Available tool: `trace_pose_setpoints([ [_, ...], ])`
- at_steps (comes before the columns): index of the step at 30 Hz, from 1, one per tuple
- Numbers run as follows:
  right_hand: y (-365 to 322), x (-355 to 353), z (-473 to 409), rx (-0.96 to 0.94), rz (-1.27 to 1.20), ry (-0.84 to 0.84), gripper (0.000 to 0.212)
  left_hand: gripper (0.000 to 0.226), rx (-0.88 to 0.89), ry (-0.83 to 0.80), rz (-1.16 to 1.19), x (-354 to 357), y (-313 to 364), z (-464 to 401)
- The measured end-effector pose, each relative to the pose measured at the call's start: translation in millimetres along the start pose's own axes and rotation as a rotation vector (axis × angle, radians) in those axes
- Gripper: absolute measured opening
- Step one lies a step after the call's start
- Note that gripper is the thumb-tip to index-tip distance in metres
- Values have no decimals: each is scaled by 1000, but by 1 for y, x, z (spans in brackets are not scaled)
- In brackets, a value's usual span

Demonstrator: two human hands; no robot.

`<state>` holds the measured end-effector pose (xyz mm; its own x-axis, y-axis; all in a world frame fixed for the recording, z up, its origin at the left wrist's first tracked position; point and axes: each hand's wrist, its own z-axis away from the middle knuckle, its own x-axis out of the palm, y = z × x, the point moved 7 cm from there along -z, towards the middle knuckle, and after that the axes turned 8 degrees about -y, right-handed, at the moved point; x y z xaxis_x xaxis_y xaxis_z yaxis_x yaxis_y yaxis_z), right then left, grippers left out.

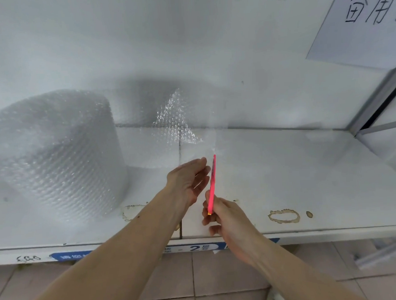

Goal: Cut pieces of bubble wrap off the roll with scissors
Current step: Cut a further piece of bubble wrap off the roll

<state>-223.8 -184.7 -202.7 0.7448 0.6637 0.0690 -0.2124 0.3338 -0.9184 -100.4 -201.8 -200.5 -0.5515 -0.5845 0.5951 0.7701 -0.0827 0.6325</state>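
Here the right hand (222, 214) grips the pink scissors (212, 183); the left hand (189, 180), fingers loosely open, steadies the sheet (174, 118) trailing from the roll (53, 154): keep it taut, blades square

Roll (51, 154) cut off at left edge — scissors (212, 183) blades blurred, lower handle hidden in right hand (226, 217).

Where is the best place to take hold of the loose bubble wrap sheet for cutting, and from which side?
Grip the loose sheet at its near edge, from the left of the pink tool, where the left hand is already open. It stretches from the roll toward the person, so holding there probably keeps it taut.
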Motion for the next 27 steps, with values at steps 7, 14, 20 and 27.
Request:
trace_pose_setpoints([
  [7, -1, 1, 1, 3, 22, 1, 42, 29, 30, -14, 6, 3, -1, -1],
  [14, -2, 1, 2, -18, 46, 3, 40, 28, 31, 0, 0, 2, -2, -2],
  [20, -3, 2, 2, -5, 25, -5, 44, 28, 19, -5, -11, 3, -3, 0],
  [27, -8, -3, 2, -18, 0, 10, 41, 32, 17, -8, -34, 3, -2, 1],
])
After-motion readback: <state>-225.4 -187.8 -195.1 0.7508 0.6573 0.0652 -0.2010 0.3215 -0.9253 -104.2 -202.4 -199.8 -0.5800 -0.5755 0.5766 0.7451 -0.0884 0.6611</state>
